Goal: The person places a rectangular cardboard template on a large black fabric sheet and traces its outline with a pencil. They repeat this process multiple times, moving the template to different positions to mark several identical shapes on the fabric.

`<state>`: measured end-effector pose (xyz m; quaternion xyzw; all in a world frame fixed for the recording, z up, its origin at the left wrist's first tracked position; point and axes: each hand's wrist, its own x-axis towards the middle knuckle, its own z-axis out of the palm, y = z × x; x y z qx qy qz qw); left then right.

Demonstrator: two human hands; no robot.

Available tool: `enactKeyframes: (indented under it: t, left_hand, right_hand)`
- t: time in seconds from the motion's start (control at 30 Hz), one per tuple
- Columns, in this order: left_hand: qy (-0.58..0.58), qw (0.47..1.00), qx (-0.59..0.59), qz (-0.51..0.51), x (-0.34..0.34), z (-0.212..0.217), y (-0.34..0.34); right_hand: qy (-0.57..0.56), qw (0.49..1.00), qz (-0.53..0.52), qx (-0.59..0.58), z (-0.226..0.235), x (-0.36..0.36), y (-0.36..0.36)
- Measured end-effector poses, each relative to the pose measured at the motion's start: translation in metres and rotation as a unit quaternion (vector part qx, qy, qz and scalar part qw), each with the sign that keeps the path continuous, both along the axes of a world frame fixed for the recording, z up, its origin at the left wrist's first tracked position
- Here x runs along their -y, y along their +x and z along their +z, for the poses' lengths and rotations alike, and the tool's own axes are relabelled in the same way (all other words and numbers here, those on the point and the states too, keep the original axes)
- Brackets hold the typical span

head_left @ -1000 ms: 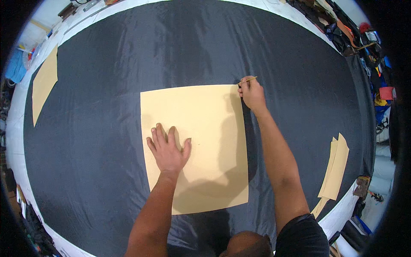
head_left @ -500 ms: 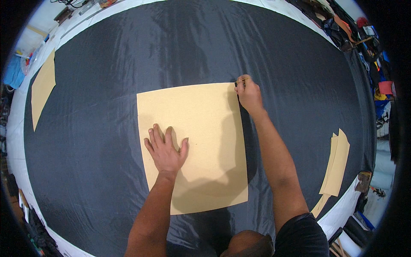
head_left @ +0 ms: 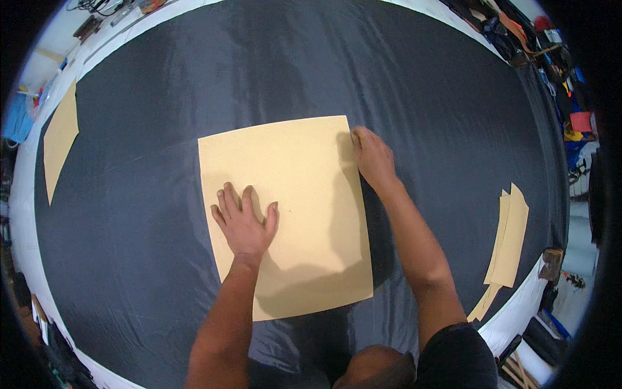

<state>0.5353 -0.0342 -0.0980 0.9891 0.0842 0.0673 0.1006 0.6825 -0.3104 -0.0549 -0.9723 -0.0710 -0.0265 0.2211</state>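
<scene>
A large tan paper or card sheet (head_left: 304,168), roughly rectangular with slightly bowed edges, lies flat on shiny dark fabric (head_left: 136,240). My left hand (head_left: 243,223) rests on the sheet's left part, palm down with fingers spread. At the sheet's right edge, just below the top right corner, my right hand (head_left: 376,159) is closed in a pinch. A thin pencil-like stick showed in those fingers a moment ago; now the fingers mostly hide it. Shadows of my arms and head fall across the sheet's lower and right parts.
A pointed tan piece (head_left: 61,139) lies at the far left of the fabric. Narrow tan pieces (head_left: 508,236) overlap at the right, near a dark brown block (head_left: 552,264). Assorted clutter (head_left: 495,32) lines the back right beyond the white table edge.
My right hand has moved a little down along the sheet's right edge from the top right corner, and its stick has gone out of sight. My left hand stays pressed on the sheet.
</scene>
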Motion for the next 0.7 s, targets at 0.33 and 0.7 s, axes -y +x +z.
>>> enactKeyframes:
  t: [0.33, 0.7]
  left_hand:
    - [0.024, 1.000, 0.009, 0.000, -0.002, -0.001, -0.001]
    - [0.015, 1.000, 0.013, -0.009, 0.002, -0.003, 0.001]
  right_hand:
    - [0.021, 0.999, 0.034, -0.037, -0.005, 0.023, -0.077]
    - [0.019, 0.998, 0.038, -0.040, 0.006, 0.030, -0.105]
